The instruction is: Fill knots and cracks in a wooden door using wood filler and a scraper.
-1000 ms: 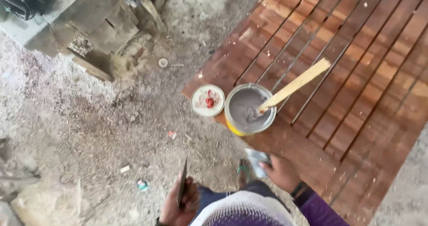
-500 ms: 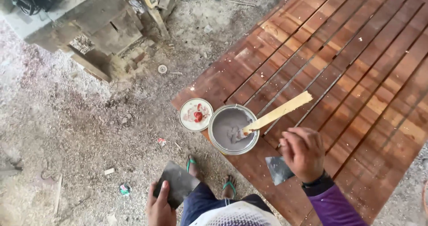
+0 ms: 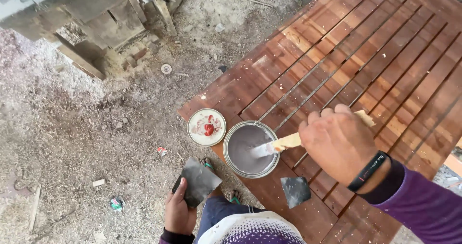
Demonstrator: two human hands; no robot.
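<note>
Right hand: our right hand reaches in from the lower right, back of the hand up, a black band on the wrist and a purple sleeve behind it. Its fingers are clenched around a pale wooden stir stick.
Stir stick: it slants down to the left, its lower end dipped in the grey paste inside the open round can; its far end shows just past the hand.
Left hand: our left hand sits low, near our knee, fingers grasping a flat dark scraper blade, held tilted above the ground.
Can: it stands at the near corner of the slatted reddish-brown wooden panel.
Lid: a round white lid with red smears lies just beside the can, to its left, at the panel's edge.
Second scraper: a small dark square piece lies flat on the panel, near the can and below our right hand.
Ground: sawdust-covered floor spreads to the left; a rough wooden block structure stands at the upper left, well apart.
</note>
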